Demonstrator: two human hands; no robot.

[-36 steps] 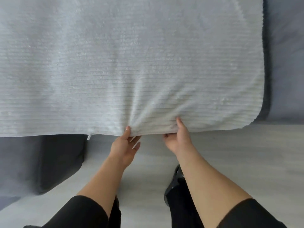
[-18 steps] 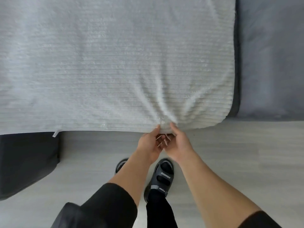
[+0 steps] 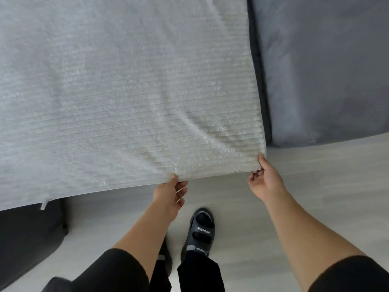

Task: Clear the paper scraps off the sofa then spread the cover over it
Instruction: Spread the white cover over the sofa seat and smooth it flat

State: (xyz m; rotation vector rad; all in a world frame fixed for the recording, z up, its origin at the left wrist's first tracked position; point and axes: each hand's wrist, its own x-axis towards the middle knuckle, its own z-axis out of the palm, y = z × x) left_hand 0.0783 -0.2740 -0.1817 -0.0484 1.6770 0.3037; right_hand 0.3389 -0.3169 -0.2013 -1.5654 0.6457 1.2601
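The right hand (image 3: 265,182) has slid to the corner of the cover (image 3: 126,102); the left hand (image 3: 170,196) and the right are both pinching its front edge, stretching it flatter.

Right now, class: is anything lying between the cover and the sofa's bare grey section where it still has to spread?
Nothing visible. The cover ends beside the bare sofa section, with no scraps showing there.

My left hand (image 3: 171,193), right hand (image 3: 265,182): bare, no rings, no watch. Forearms bare. Black sleeves (image 3: 117,270) pushed up near elbows, both arms. Black trousers (image 3: 200,275), loose at hem. Dark grey sandal (image 3: 201,232), two wide straps, white lettering on strap, pale grey strip at ankle. Other sandal mostly hidden behind my left arm.
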